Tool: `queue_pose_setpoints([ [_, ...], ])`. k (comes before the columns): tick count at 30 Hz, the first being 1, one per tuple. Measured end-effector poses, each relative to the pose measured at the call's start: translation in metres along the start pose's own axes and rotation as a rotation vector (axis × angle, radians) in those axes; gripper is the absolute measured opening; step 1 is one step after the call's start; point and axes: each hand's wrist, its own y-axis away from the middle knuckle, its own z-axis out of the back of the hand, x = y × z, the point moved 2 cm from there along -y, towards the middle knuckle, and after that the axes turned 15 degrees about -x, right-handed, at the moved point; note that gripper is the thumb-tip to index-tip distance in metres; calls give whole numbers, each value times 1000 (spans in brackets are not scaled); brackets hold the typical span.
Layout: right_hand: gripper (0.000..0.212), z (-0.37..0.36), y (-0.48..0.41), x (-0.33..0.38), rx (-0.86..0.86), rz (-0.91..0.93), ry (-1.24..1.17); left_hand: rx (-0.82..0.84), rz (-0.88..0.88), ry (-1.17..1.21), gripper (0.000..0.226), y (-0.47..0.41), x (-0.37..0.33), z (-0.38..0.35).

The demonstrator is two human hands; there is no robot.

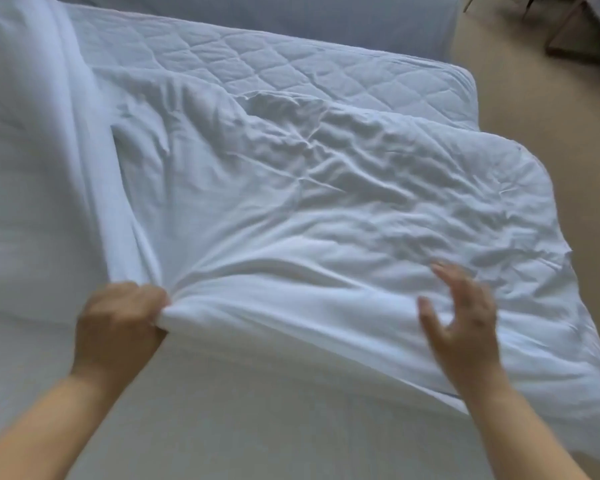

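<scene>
A wrinkled white duvet (326, 209) lies spread over the bed's right half, its corner hanging past the bed edge. My left hand (118, 323) grips a bunched fold of the duvet's near edge at lower left. My right hand (461, 323) hovers just over the near edge further right, fingers spread and blurred, holding nothing. A quilted white mattress pad (291, 60) shows bare beyond the duvet.
A thick fold of white bedding (25, 150) is piled along the left. A smooth white sheet (257, 427) covers the bed nearest me. Beige floor (534, 109) runs along the right; dark furniture legs (565, 22) stand at top right.
</scene>
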Motion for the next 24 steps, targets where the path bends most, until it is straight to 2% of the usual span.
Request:
queue_pose_setpoints([
  [1,47,-9,7,18,19,136,-33,26,21,28,24,11,-3,-6],
  [2,53,-22,18,33,124,239,-1,59,24,44,23,21,-8,-16],
  [4,85,-53,38,53,449,350,186,65,0,43,29,35,-12,-43],
  [5,99,-64,46,53,572,319,229,52,-1,47,33,37,-13,-55],
  [7,104,-77,51,44,731,191,268,50,29,37,36,38,-14,-68],
  [14,107,-90,49,42,838,195,326,72,-119,78,47,34,-1,-62],
  [16,105,-96,50,36,748,255,340,45,-210,102,55,23,4,-60],
  [17,100,-97,49,35,717,303,385,32,-253,124,55,12,8,-60],
  [19,80,-103,51,31,754,245,391,34,-324,118,58,-13,20,-63],
  [21,71,-108,55,25,801,231,383,172,-415,4,72,-42,27,-62],
  [23,71,-110,54,21,812,219,357,528,-416,-213,93,-66,33,-56],
  [24,72,-111,53,20,816,226,348,714,-345,-325,94,-76,38,-52],
])
